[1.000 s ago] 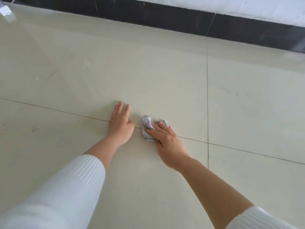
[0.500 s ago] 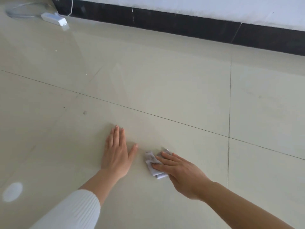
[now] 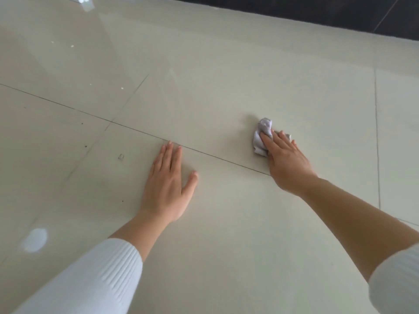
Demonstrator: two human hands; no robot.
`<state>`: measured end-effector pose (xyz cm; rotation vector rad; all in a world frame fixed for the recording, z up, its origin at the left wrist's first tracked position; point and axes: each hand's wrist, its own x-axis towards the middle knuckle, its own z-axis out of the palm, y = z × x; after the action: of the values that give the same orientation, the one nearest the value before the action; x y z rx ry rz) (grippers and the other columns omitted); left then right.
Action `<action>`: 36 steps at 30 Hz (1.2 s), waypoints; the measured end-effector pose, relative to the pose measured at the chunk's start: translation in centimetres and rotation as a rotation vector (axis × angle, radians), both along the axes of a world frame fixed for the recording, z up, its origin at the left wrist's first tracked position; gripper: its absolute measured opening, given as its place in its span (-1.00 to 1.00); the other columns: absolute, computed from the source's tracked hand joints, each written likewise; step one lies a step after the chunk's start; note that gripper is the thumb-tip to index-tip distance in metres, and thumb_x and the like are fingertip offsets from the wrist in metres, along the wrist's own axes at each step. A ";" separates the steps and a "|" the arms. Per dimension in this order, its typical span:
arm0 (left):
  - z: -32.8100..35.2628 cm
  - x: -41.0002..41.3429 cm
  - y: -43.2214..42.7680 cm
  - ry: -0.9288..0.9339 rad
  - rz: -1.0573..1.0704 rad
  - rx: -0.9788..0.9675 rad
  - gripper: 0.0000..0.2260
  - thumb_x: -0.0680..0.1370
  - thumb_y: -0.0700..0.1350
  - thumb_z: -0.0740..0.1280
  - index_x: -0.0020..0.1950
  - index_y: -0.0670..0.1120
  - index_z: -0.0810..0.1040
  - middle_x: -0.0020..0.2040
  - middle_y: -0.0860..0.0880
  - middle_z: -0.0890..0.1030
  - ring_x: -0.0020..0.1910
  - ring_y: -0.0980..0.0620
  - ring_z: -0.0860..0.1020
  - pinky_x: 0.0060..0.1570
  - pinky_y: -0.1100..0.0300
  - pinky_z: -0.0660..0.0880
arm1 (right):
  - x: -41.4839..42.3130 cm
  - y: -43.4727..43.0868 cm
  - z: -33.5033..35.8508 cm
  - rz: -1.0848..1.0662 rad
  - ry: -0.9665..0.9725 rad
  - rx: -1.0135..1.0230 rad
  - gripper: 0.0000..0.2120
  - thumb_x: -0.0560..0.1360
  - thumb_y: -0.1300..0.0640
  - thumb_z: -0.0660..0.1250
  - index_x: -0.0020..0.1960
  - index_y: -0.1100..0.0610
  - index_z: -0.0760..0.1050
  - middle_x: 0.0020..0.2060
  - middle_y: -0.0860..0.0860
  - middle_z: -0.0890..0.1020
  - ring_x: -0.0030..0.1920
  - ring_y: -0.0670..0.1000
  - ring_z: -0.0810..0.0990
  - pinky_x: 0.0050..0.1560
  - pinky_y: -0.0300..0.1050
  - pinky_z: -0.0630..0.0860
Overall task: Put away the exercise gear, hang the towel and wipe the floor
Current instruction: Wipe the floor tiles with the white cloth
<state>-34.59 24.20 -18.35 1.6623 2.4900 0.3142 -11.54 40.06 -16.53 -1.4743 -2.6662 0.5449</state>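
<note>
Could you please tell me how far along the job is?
Gear and towel are out of view, so unjudgeable. In hand: the right hand presses a crumpled cloth onto the floor; the left hand rests flat. Left: dark specks beside the left hand.

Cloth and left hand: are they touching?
Apart. The head view shows bare floor between the left hand, which lies flat on the tile, and the cloth; only the right hand presses on the cloth.
</note>
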 end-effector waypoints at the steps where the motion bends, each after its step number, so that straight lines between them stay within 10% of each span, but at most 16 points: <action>1: 0.0 0.0 -0.1 -0.017 0.001 0.015 -0.29 0.51 0.25 -0.11 0.57 -0.12 0.02 0.59 -0.08 -0.03 0.56 0.03 -0.09 0.51 0.17 -0.13 | -0.6 1.1 0.0 -0.016 -0.003 -0.001 -0.41 0.60 0.28 0.02 0.57 -0.06 -0.01 0.54 -0.06 0.08 0.54 0.03 -0.04 0.52 -0.04 -0.10; 10: 0.1 -0.1 0.0 -0.046 0.014 0.038 -0.36 0.54 0.18 0.00 0.55 -0.12 0.13 0.58 -0.10 0.06 0.56 -0.01 0.00 0.51 0.07 0.02 | -9.4 5.7 0.0 -0.182 0.012 -0.024 -0.33 0.47 0.35 0.06 0.54 0.00 0.10 0.53 0.01 0.12 0.53 0.10 -0.03 0.52 0.04 -0.07; 20: 0.0 -0.2 0.1 -0.051 -0.011 0.069 -0.42 0.56 0.03 -0.14 0.53 -0.18 0.17 0.56 -0.15 0.12 0.55 -0.04 0.04 0.51 0.11 -0.06 | -11.3 -5.0 -0.3 0.240 0.285 -0.080 -0.48 0.53 0.32 0.07 0.44 0.01 0.37 0.45 -0.06 0.36 0.50 0.06 0.15 0.51 0.00 -0.02; 36: 1.4 0.9 1.0 0.004 0.001 -0.148 -0.51 0.61 -0.18 0.09 0.52 -0.29 0.12 0.53 -0.30 0.11 0.53 -0.23 0.06 0.50 -0.06 0.03 | 5.0 -22.4 3.0 0.357 -0.139 -0.045 -0.29 0.26 0.28 0.21 0.38 -0.12 0.41 0.38 -0.15 0.44 0.39 -0.06 0.41 0.38 -0.04 0.12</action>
<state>-33.72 25.19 -16.93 1.6050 2.4506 0.1231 -6.55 17.67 -13.55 -1.0827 -3.0684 0.5407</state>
